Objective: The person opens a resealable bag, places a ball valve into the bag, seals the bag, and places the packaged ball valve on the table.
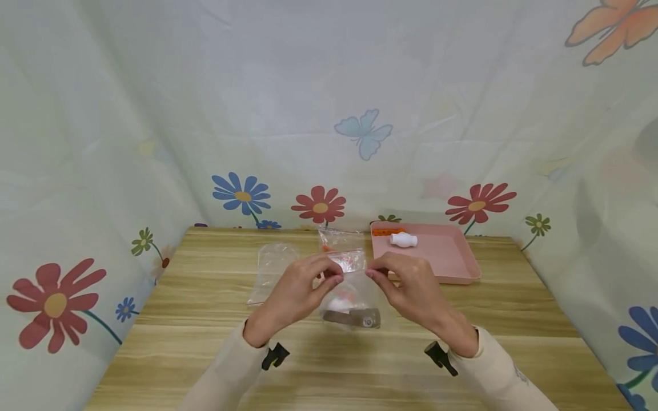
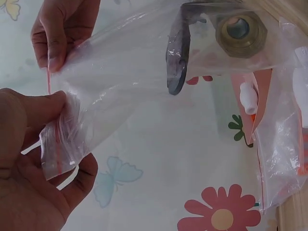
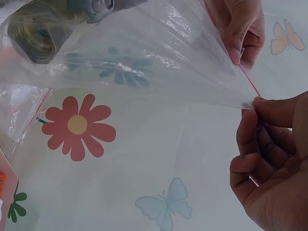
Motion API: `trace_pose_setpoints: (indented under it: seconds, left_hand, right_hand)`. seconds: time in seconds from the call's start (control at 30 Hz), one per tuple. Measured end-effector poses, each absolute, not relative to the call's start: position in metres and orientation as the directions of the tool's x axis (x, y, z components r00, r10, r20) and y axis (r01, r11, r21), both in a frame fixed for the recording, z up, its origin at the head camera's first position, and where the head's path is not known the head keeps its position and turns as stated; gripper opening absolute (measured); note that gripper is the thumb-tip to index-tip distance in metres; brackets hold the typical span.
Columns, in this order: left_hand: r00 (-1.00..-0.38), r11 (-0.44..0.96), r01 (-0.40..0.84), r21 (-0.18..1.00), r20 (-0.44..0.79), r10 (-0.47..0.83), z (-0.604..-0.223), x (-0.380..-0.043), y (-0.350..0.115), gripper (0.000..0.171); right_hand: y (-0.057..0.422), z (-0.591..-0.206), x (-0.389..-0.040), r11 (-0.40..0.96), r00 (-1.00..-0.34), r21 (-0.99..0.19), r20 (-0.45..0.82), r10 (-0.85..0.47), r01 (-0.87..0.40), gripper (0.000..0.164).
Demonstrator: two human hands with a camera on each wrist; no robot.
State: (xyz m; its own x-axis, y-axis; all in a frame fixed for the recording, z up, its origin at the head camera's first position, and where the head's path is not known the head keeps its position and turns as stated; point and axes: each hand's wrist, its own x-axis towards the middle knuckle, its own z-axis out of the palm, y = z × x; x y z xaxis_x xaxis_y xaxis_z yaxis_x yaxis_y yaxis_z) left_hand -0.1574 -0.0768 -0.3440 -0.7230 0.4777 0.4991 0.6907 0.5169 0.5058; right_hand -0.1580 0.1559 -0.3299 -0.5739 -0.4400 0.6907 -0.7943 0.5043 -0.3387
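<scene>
Working on the mouth of a clear, thin plastic zip bag (image 2: 125,72) with a red sealing line (image 3: 250,82), held over the wood-grain surface (image 1: 339,371), just in front of the shallow pink plastic tray (image 1: 442,265). Pinching one end with the left hand (image 1: 303,279), the other with the right hand (image 1: 411,285). Opening or sealing? Can't tell. Either way, pull that edge straight and lightly taut, no yanking. Smooth out those bunched folds by the left pinch first. Leave the hexagonal brass-coloured metal fitting (image 2: 255,42) and dark grey lever (image 2: 178,60) low in the bag, well apart from the seal, to avoid snagging or dragging on it.
</scene>
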Motion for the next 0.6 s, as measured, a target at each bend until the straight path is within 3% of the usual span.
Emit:
trace_pose_setpoints:
  seconds: [0.2, 0.43, 0.6]
  left_hand:
    - [-0.706, 0.484, 0.708, 0.514, 0.515, 0.485, -0.3451, -0.1585, -0.0769, 0.006]
    - [-0.771, 0.521, 0.635, 0.57, 0.426, 0.473, -0.3478, -0.1591, -0.0813, 0.005]
    - [-0.778, 0.507, 0.622, 0.597, 0.401, 0.483, -0.3495, -0.1601, -0.0833, 0.005]
  right_hand:
    - [0.1561, -0.3302, -0.158, 0.497, -0.559, -0.328, 0.705, -0.437, -0.803, 0.014]
    - [0.1578, -0.3304, -0.16, 0.489, -0.522, -0.296, 0.736, -0.431, -0.821, 0.016]
    - [0.1587, -0.33, -0.1603, 0.482, -0.519, -0.296, 0.736, -0.435, -0.824, 0.015]
